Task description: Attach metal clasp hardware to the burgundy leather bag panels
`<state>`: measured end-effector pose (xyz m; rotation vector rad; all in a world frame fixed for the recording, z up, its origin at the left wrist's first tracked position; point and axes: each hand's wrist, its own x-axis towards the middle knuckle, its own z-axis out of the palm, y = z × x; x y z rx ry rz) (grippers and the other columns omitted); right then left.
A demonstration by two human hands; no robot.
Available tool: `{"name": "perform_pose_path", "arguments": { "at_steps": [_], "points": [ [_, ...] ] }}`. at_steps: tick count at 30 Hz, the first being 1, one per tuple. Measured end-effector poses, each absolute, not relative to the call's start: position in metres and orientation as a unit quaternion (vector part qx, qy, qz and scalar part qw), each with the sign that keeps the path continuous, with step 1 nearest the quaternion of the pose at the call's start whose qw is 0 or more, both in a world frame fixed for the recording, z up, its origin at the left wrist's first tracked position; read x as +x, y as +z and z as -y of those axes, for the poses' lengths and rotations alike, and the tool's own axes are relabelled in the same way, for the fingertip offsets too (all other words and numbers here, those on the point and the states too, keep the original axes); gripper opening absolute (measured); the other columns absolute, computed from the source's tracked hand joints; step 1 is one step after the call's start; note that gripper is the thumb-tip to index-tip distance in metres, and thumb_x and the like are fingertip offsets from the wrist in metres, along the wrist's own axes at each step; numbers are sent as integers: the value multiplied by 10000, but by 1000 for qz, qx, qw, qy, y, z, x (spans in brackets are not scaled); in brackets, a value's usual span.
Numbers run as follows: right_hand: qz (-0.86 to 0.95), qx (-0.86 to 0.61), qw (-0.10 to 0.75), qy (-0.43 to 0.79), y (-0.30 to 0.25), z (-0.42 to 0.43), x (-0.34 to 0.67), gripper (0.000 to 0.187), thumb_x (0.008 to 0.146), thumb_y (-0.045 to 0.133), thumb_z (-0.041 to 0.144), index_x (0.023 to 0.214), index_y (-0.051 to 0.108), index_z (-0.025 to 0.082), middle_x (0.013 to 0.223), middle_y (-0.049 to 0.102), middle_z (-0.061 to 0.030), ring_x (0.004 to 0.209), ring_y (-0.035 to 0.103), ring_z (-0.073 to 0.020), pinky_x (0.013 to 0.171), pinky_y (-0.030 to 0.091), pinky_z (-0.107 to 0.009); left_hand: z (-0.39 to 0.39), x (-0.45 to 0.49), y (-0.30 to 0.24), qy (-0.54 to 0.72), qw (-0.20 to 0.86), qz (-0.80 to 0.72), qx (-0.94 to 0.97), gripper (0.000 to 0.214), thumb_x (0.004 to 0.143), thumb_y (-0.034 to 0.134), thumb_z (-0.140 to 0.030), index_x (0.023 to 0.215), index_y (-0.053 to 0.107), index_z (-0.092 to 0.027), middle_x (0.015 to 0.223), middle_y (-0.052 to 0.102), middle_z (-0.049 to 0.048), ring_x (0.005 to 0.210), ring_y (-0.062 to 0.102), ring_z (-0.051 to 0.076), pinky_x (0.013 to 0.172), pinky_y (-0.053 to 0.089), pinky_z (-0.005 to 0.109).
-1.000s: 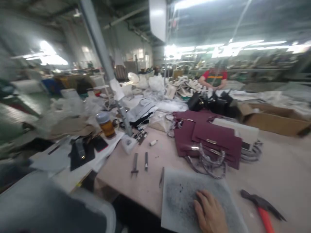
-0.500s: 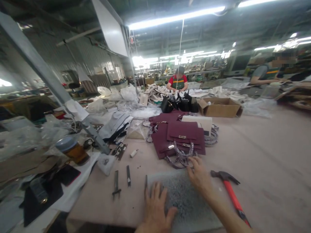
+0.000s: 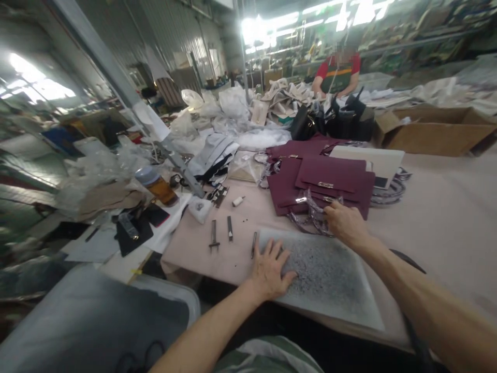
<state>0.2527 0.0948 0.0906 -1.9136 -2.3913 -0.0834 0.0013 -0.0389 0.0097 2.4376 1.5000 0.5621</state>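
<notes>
My left hand [image 3: 273,270] lies flat with spread fingers on a grey, speckled board [image 3: 349,280] at the table's front edge. A thin dark metal rod [image 3: 253,245] lies just left of its fingertips. Past the board's far edge, my right hand [image 3: 347,224] has its fingers curled on a plastic-wrapped bag handle [image 3: 316,210]. That handle lies at the front of a pile of burgundy handbags [image 3: 334,173] with metal clasps. Part of a dark hammer head [image 3: 408,259] shows beyond my right forearm; its handle is hidden.
Left of the board lie a pronged metal tool [image 3: 214,235], a flat punch [image 3: 230,228] and a small white bottle [image 3: 238,201]. A jar [image 3: 157,185] stands farther left, near a slanted metal post [image 3: 171,150]. Black bags [image 3: 345,119], a cardboard box [image 3: 438,132] and a co-worker [image 3: 337,72] are behind.
My view has swung left and down, bringing a grey tub into sight at lower left. My right hand's fingers have closed on the wrapped handle. My left hand stays flat on the board.
</notes>
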Motion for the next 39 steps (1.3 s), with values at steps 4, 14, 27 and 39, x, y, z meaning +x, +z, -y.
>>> {"name": "perform_pose_path", "arguments": {
  "at_steps": [4, 14, 27, 39],
  "points": [
    [773, -618, 119, -82, 115, -71, 244, 245, 1064, 464, 254, 1041, 670, 123, 1084, 596, -111, 934, 552, -229, 770, 325, -341, 40, 3, 0, 211, 106, -536, 811, 619, 891, 700, -423, 1409, 546, -122, 1541, 406, 231, 1450, 319, 429, 1163, 212, 738],
    [867, -420, 266, 43, 40, 107, 186, 298, 947, 358, 15, 921, 608, 174, 899, 559, -71, 794, 458, -231, 781, 321, -371, 49, -28, -38, 498, 79, -632, 589, 345, 940, 398, -145, 1207, 607, -75, 1223, 630, 215, 1172, 602, 314, 1025, 508, 484],
    [880, -390, 258, 87, 23, 147, 194, 255, 1023, 377, 101, 1033, 616, 187, 916, 564, -38, 784, 469, -201, 795, 321, -341, 69, -36, -27, 469, 187, -597, 624, 415, 966, 433, -220, 1274, 635, -29, 1327, 622, 213, 1263, 585, 305, 1108, 489, 472],
    [902, -379, 193, 71, 26, 130, 206, 272, 1110, 381, 364, 1063, 610, 224, 915, 603, -21, 747, 565, -182, 690, 423, -336, 71, -28, -31, 417, 165, -599, 664, 484, 950, 430, -195, 1386, 535, -14, 1431, 542, 219, 1364, 505, 294, 1149, 465, 460]
  ]
}}
